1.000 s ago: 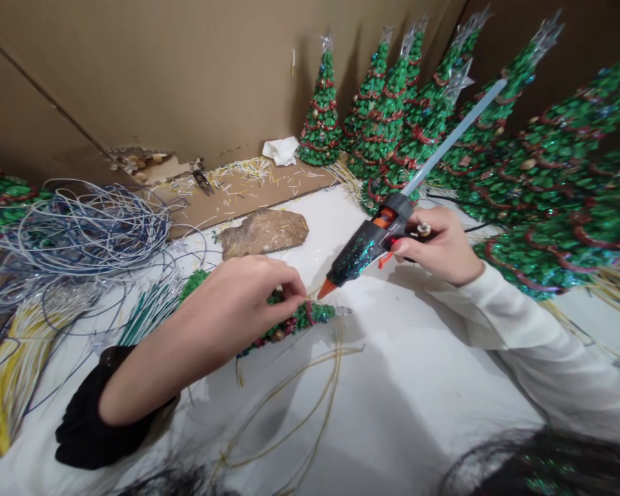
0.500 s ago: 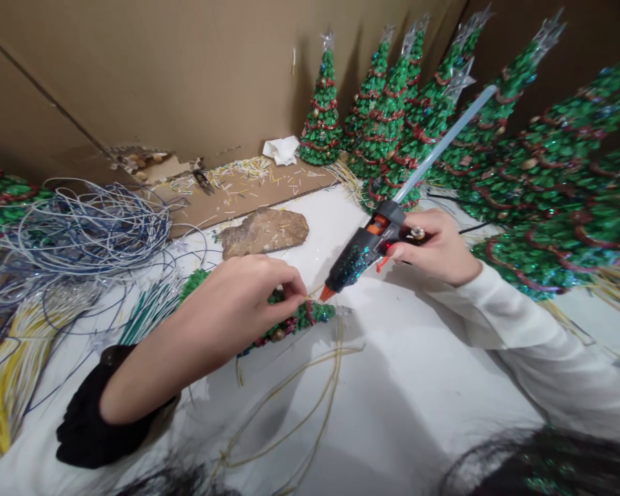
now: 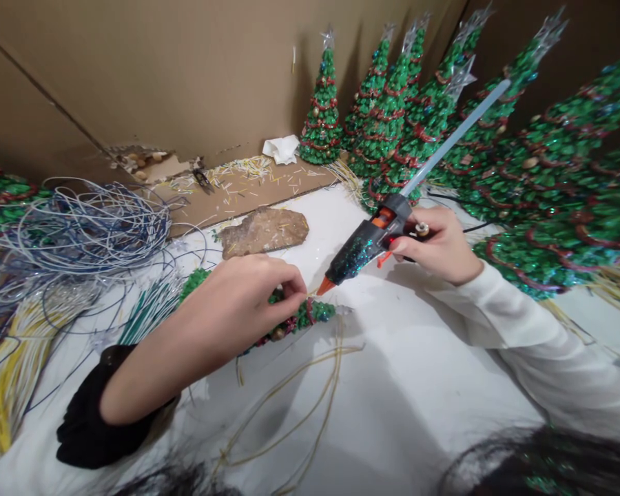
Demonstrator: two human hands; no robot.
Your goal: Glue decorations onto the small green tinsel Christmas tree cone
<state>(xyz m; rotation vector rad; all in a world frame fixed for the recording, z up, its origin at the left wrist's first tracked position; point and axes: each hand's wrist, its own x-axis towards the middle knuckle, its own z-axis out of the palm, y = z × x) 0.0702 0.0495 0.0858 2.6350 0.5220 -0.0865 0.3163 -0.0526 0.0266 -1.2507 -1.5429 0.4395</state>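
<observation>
In front of me a small decorated Christmas tree (image 3: pixel 310 313) lies on its side, its clear star toward the right. Over it is my left hand (image 3: pixel 258 289), thumb and forefinger pinched on a thin yellow wire (image 3: pixel 313 295); the hand hides much of the tree. My right hand (image 3: pixel 441 244) is wrapped around the handle of a black glue gun (image 3: pixel 359 248) with an orange nozzle. A long pale glue stick (image 3: pixel 457 134) sticks out of its back. The nozzle tip is close to the left fingertips and just above the tree.
Finished trees (image 3: pixel 387 117) stand in rows at the back right. Tangled blue and white wires (image 3: pixel 98 227) and yellow strands (image 3: pixel 15 365) lie at left. Behind are a brown stained slab (image 3: pixel 266 231), pliers (image 3: pixel 202 180) and crumpled tissue (image 3: pixel 282 149). Looped yellow wire (image 3: pixel 289 379) lies nearer.
The glue gun has shifted slightly, its nozzle a little up and left, closer to the left fingertips. My left hand has stayed in place.
</observation>
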